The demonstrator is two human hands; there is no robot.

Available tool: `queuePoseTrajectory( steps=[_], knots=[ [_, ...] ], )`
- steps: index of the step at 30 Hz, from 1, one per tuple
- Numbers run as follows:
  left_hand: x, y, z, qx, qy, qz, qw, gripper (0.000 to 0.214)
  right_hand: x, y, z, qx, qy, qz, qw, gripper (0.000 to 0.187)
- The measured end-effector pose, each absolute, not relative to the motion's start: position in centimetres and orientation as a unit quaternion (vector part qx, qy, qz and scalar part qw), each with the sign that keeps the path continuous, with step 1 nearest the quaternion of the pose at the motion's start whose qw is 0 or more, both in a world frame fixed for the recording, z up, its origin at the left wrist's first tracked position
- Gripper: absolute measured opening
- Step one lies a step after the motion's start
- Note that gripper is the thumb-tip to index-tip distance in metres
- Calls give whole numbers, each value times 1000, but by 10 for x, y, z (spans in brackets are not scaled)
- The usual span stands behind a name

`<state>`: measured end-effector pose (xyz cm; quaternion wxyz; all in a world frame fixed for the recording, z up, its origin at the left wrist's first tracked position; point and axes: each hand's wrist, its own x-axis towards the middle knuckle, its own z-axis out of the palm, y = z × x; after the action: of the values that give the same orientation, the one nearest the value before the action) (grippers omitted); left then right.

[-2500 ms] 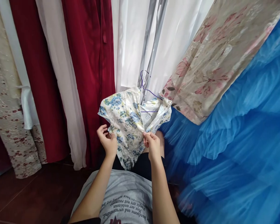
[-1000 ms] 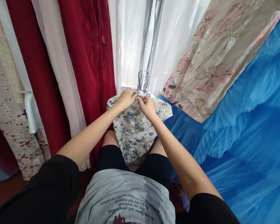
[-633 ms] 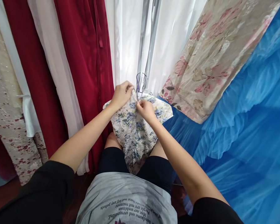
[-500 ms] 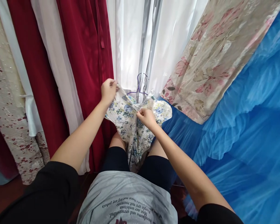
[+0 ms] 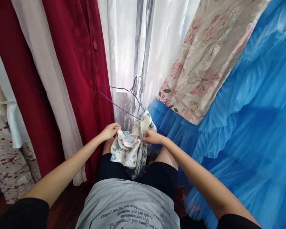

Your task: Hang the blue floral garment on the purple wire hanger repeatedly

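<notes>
A white floral garment (image 5: 126,152) with blue and green flowers hangs low between my knees. My left hand (image 5: 111,131) pinches its edge on the left, beside the collar-like opening. On the right, my right hand (image 5: 153,137) is closed on the cloth near the front opening. A thin purple wire hanger (image 5: 119,107) tilts above the garment. Its left arm is bare, while the right end still reaches into the garment's right shoulder. The hanger's hook is up by a grey metal stand (image 5: 138,47).
Dark red cloth (image 5: 73,63) and a pale pink length (image 5: 47,70) hang on the left. White curtain-like fabric (image 5: 121,41) is straight ahead. To the right hang a beige floral cloth (image 5: 193,73) and a wide blue tulle skirt (image 5: 252,136).
The garment's left side has come off the hanger, baring that arm. Both hands have moved lower with the cloth, and the hanger has tilted down to the right.
</notes>
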<state>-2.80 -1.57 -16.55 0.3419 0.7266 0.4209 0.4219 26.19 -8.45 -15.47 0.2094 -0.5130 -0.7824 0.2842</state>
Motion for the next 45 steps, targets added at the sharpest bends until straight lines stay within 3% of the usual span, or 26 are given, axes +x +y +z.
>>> queuePoseTrajectory(
  steps=[1, 3, 6, 10, 13, 17, 21, 24, 27, 30, 34, 37, 41, 45],
  knots=[
    [-15, -26, -158, 760, 390, 412, 317, 13, 262, -86, -156, -510, -785, 291, 199, 15],
    [12, -50, -137, 833, 318, 388, 233, 19, 256, -89, -157, -480, -794, 303, 217, 27],
    [48, -81, -109, 894, 260, 338, 136, 22, 242, -93, -157, -397, -788, 356, 307, 35],
    [65, -95, -107, 900, 273, 318, 122, 25, 238, -107, -160, -376, -717, 428, 403, 43],
    [63, -94, -132, 898, 266, 275, 219, 39, 246, -129, -165, -372, -648, 489, 450, 40],
    [61, -102, -171, 825, 213, 194, 487, 54, 257, -159, -165, -355, -572, 574, 467, 37],
    [55, -113, -184, 792, 206, 159, 552, 46, 281, -173, -148, -359, -590, 570, 446, 38],
    [40, -104, -185, 849, 212, 166, 454, 48, 320, -165, -123, -405, -611, 484, 478, 37],
    [22, -85, -187, 888, 266, 172, 333, 43, 367, -140, -94, -434, -574, 359, 595, 37],
    [7, -70, -185, 878, 300, 196, 318, 46, 394, -102, -71, -421, -560, 299, 647, 40],
    [-10, -64, -160, 866, 314, 285, 267, 48, 378, -46, -53, -466, -578, 297, 600, 39],
    [-31, -63, -134, 874, 337, 317, 151, 42, 344, -17, -45, -491, -588, 343, 544, 32],
    [-74, -51, -111, 884, 369, 285, -35, 30, 314, -12, -41, -486, -614, 400, 477, 32],
    [-108, -22, -108, 849, 466, 244, -51, 20, 317, -25, -38, -465, -638, 430, 438, 37]
  ],
)
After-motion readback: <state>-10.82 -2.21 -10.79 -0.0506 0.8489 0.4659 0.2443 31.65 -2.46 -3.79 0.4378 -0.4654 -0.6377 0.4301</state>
